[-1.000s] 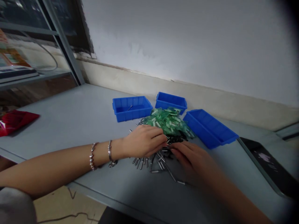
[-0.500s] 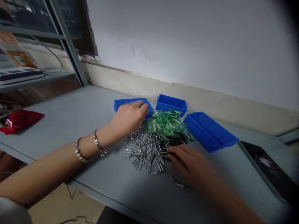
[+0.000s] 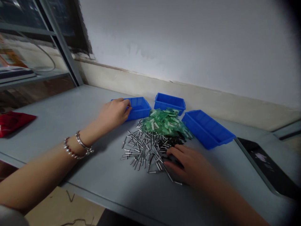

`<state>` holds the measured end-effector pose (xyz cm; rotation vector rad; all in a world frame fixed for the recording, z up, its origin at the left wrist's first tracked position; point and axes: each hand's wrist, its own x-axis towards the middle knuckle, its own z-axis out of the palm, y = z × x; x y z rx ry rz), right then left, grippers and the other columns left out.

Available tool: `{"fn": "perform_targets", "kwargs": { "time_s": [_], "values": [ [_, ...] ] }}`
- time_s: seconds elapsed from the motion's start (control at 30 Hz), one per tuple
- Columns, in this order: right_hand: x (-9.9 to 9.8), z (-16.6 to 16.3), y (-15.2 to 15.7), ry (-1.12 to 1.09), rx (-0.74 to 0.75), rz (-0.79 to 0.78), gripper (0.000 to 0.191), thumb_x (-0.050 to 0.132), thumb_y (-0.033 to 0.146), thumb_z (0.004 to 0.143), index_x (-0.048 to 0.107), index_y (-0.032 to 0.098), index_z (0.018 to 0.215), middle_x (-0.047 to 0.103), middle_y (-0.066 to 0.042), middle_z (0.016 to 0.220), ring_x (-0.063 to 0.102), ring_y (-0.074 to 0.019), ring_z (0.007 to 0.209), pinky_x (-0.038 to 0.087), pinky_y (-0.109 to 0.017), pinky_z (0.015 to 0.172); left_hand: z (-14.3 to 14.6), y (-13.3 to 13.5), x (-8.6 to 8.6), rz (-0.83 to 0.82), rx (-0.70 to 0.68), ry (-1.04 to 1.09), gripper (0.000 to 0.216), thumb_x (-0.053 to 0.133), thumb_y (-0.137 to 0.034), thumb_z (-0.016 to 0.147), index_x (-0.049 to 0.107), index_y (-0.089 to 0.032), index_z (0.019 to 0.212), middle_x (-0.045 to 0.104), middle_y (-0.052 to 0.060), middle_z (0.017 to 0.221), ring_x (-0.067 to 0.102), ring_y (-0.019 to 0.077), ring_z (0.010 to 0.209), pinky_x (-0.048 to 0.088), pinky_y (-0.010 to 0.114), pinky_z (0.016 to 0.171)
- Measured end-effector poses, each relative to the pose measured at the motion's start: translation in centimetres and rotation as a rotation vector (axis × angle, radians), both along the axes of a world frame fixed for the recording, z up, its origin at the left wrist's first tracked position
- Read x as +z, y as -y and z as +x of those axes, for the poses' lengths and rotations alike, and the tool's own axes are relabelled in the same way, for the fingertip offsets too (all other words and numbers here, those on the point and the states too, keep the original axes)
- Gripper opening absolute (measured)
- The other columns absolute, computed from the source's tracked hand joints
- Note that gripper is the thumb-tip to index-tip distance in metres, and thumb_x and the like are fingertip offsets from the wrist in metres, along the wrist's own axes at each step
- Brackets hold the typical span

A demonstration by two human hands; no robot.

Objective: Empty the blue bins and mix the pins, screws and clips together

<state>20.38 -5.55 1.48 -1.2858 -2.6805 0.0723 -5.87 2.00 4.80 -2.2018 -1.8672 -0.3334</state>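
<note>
My left hand is over the near left part of the left blue bin. Its fingertips are pinched, and a thin metal pin, which looks like the end of a pop rivet, pokes out of them. On the table lies a loose heap of silver pop rivets. Behind it are small green plastic packets, and small black pieces lie at its right. My right hand rests at the heap's right edge, thumb and fingers apart, nothing visible between them.
A middle blue bin and a right blue bin stand behind the heap, near the wall. A phone lies at the right. A red packet is at the far left, by a metal shelf frame.
My left hand has moved left, from above the green packets to the left blue bin, with the thin pin in its fingertips. My right hand stays beside the heap, its thumb and fingers slightly wider apart.
</note>
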Motion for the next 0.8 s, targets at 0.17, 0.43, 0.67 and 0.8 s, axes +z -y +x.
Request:
{"fn": "perform_targets", "kwargs": {
  "time_s": [0.17,0.43,0.67,0.8],
  "values": [
    [0.1,0.4,0.0,0.115,-0.062,0.073,0.003,0.059,0.021,0.076,0.057,0.02,0.078,0.062,-0.001,0.07,0.06,-0.0175,0.062,0.041,-0.028,0.053,0.6,0.5,0.1,0.046,0.002,-0.128,0.028,0.037,-0.029,0.09,0.06,-0.014,0.097,0.061,0.012,0.09,0.057,0.0242,0.08,0.039,0.032,0.065],
    [0.1,0.3,0.3,0.193,-0.075,0.086,0.007,0.059,0.019,0.076,0.054,0.022,0.071,0.061,0.0,0.066,0.06,-0.017,0.061,0.038,-0.028,0.052,0.7,0.6,-0.3,0.016,0.021,-0.152,0.025,0.039,-0.027,0.09,0.057,-0.014,0.099,0.06,0.013,0.094,0.055,0.0277,0.087,0.039,0.037,0.07],
    [-0.6,0.4,0.4,0.105,-0.009,0.134,0.008,0.053,0.016,0.078,0.055,0.022,0.073,0.061,-0.001,0.068,0.059,-0.0167,0.06,0.037,-0.028,0.054,2.4,1.5,-1.7,0.164,-0.283,-0.073,0.025,0.041,-0.028,0.09,0.051,-0.014,0.108,0.05,0.015,0.113,0.044,0.0281,0.096,0.036,0.04,0.076],
    [0.0,0.3,-0.1,0.115,-0.041,0.079,0.009,0.052,0.015,0.08,0.058,0.021,0.077,0.062,-0.002,0.073,0.06,-0.0176,0.065,0.04,-0.029,0.058,4.0,3.2,-2.2,0.027,-0.622,-0.038,0.022,0.042,-0.029,0.09,0.052,-0.017,0.105,0.048,0.012,0.115,0.042,0.0257,0.095,0.037,0.037,0.075]
  ]
}}
